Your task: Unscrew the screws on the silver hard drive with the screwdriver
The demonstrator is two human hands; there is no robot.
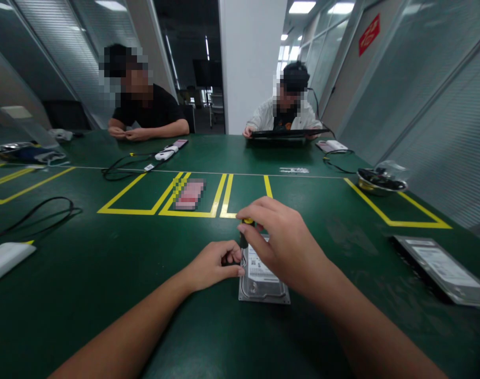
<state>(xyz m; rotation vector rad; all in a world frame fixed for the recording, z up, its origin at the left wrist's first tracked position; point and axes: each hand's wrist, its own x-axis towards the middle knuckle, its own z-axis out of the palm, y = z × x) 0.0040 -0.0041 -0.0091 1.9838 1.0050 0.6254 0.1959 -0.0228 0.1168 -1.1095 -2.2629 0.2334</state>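
Right hand (281,239) holds screwdriver (244,231) upright at hard drive (263,279) edge.

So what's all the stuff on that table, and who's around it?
hard drive: 1, silver with white label, near edge, under both hands
screwdriver: 1, black with yellow top, upright at the drive's far left corner
second hard drive: 1, dark with white label, right side
metal bowl: 1, silver, holds dark parts, far right
table: 1, green with yellow tape boxes
black cable: 1, looped, left side
white device: 1, far left centre
people: 2, seated at the far edge
left hand: 1, against the drive's left corner
right hand: 1, gripping the screwdriver
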